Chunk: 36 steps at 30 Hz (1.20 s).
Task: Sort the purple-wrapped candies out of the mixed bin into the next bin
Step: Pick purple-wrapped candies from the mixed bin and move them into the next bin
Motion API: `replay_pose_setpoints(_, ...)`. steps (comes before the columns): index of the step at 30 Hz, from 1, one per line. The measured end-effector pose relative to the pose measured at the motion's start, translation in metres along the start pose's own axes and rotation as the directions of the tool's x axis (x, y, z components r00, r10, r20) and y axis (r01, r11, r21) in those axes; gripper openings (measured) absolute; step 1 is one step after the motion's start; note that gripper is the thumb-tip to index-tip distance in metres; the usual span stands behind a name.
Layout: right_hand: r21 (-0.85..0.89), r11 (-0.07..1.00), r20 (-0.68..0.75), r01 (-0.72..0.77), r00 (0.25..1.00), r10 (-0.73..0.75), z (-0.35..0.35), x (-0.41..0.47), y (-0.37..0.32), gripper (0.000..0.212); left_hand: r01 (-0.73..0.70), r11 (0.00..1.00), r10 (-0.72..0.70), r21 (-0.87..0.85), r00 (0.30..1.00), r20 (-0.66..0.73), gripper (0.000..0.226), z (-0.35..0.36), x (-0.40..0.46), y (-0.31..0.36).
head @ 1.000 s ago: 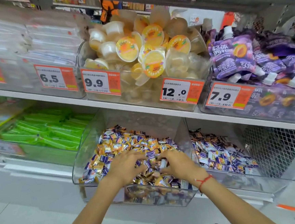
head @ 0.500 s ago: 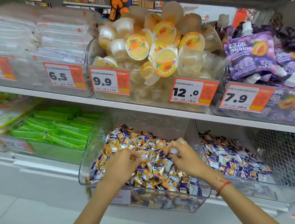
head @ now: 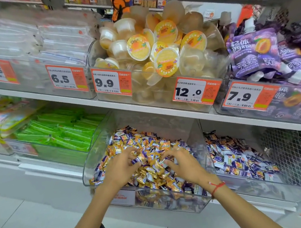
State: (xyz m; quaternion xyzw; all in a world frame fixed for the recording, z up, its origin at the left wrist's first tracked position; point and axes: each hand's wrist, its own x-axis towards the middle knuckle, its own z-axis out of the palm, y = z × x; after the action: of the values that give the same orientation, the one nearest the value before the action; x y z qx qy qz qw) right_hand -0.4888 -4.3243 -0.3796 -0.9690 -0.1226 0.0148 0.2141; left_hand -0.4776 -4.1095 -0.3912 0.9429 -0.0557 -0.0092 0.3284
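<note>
Purple-wrapped candies [head: 239, 162] in the next bin [head: 262, 191] (mixed bin [head: 172, 204]: orange and purple), both hands' fingers curled, grasp unclear.

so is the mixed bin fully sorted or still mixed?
Still mixed. The mixed bin holds purple-wrapped candies scattered among orange ones, with both hands down in the pile.

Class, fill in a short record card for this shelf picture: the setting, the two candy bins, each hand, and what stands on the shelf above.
setting: shop shelving with clear bins
mixed bin: orange and purple candies
next bin: mostly purple candies, to its right
left hand: in the mixed bin, fingers curled among candies; hold unclear
right hand: same bin, fingers curled; hold unclear
shelf above: jelly cups, purple pouches
</note>
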Motion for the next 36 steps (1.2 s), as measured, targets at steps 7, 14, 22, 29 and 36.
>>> replay_pose_setpoints(7, 0.809, 0.522, 0.161, -0.271, 0.956, 0.247, -0.01, 0.005, -0.014, 0.022, 0.006, 0.981, -0.051, -0.193, 0.972, -0.23, 0.048, -0.005, -0.016, -0.01)
replay_pose_setpoints(14, 0.798, 0.545, 0.046, -0.257, 0.928, 0.371, -0.009, 0.042, -0.016, 0.022, 0.033, 0.986, -0.081, -0.162, 0.951, -0.299, 0.038, 0.005, -0.016, -0.018)
replay_pose_setpoints(22, 0.396, 0.878, -0.097, -0.269, 0.939, 0.331, 0.002, 0.102, -0.005, 0.044, 0.031, 0.973, -0.117, -0.229, 0.92, -0.374, 0.037, 0.002, -0.013, -0.018)
replay_pose_setpoints(29, -0.086, 0.978, 0.181, -0.187, 0.963, 0.2, 0.021, 0.133, 0.012, 0.035, 0.032, 0.975, -0.106, -0.218, 0.936, -0.337, 0.037, -0.009, -0.002, -0.025)
replay_pose_setpoints(36, -0.077, 0.994, 0.16, -0.08, 0.983, 0.091, 0.017, 0.122, 0.016, 0.029, 0.08, 0.969, -0.152, -0.234, 0.938, -0.311, 0.037, -0.008, 0.004, -0.029)
